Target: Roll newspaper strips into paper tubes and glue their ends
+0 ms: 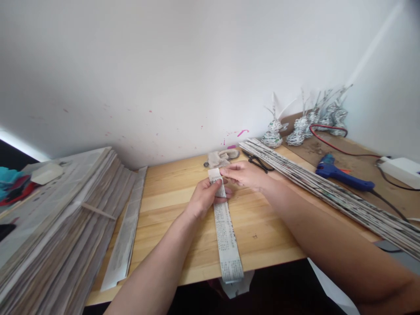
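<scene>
A long folded strip of newspaper (225,236) runs from the middle of the wooden table toward me, its near end hanging past the front edge. My left hand (206,192) grips it close to the far end, thumb on top and fingers underneath. At the strip's far right corner, my right hand (244,174) has its thumb and forefinger pinched together at the paper's edge. Just beyond the hands lies a crumpled beige cloth (218,158). Black-handled scissors (260,162) rest behind my right hand, partly under the paper sticks.
A tall newspaper stack (82,210) stands left, with flat newspaper strips (129,232) beside it. Thin rolled paper sticks (315,188) lie diagonally on the right. Beyond them are a blue glue gun (344,175), a white box (402,170) with cables, and several woven paper figures (272,133).
</scene>
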Motion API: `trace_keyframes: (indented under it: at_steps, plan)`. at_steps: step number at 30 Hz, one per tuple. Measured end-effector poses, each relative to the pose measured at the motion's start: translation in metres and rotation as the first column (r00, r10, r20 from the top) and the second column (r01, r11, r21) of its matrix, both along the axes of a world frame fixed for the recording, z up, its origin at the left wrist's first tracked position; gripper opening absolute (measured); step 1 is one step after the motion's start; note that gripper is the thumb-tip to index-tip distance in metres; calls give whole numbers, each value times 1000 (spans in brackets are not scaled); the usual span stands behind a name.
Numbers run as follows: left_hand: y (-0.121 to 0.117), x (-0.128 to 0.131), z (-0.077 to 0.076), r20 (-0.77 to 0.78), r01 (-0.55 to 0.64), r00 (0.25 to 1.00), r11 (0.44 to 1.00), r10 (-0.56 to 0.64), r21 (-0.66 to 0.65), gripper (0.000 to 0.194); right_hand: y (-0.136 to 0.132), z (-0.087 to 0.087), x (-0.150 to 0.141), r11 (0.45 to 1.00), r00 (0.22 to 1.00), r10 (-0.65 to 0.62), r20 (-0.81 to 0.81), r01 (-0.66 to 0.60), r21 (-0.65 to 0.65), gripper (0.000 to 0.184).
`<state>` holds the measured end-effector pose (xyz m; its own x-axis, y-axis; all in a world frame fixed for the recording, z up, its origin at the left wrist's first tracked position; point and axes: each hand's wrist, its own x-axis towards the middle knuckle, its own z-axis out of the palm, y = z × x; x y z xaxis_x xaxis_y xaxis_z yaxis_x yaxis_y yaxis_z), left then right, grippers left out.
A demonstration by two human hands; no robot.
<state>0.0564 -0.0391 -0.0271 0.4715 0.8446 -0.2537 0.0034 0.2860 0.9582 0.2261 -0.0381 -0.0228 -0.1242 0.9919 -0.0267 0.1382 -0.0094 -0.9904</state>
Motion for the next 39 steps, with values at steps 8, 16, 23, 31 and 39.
trace_keyframes:
  at_steps: [8,16,23,31,39]
  plan:
    - [1,-1,-1,50,66,997,998,-65,-14,29,-4,5,-6,994,991,-106,80,107,-4,24]
    - [-1,-1,-3,40,86,995,996,-87,14,26,-3,-8,-14,995,995,-102,7,102,-2,33]
    - [5,-2,-1,35,-81,996,995,84,-64,16,18,-22,7,838,697,-487,527,202,506,41]
    - [5,-4,-3,126,66,990,995,-56,-75,16,27,-33,5,875,447,-476,757,152,460,23]
    - [6,-6,1,163,17,987,996,-2,-89,20,25,-25,2,813,556,-562,613,237,531,40]
